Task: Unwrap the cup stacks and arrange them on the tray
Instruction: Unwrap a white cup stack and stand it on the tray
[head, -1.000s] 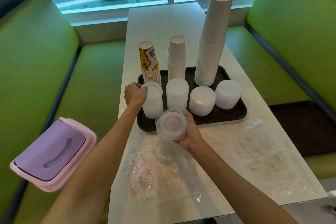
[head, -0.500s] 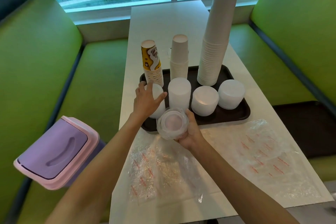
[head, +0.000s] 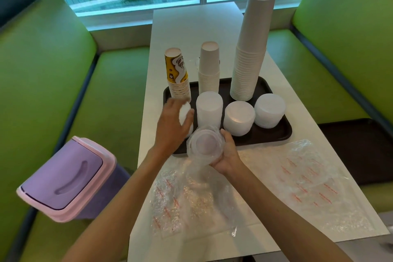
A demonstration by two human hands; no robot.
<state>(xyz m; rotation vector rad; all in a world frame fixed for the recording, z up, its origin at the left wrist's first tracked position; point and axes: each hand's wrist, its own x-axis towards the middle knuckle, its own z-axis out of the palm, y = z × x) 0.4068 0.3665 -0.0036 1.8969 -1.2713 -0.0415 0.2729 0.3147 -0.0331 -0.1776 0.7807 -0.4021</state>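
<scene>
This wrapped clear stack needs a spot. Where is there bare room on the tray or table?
Dark brown tray: a bare strip along its near right edge, before the two low white stacks. White table: bare beyond the tray toward the window. Crowded: the tray's near left, where the left hand covers a white stack; clear wrappers cover the near table.

Cup stacks [head: 251, 49] on tray [head: 284, 135], wrappers [head: 314, 187] before tray, bin [head: 63, 178] left of table [head: 191, 27]
</scene>
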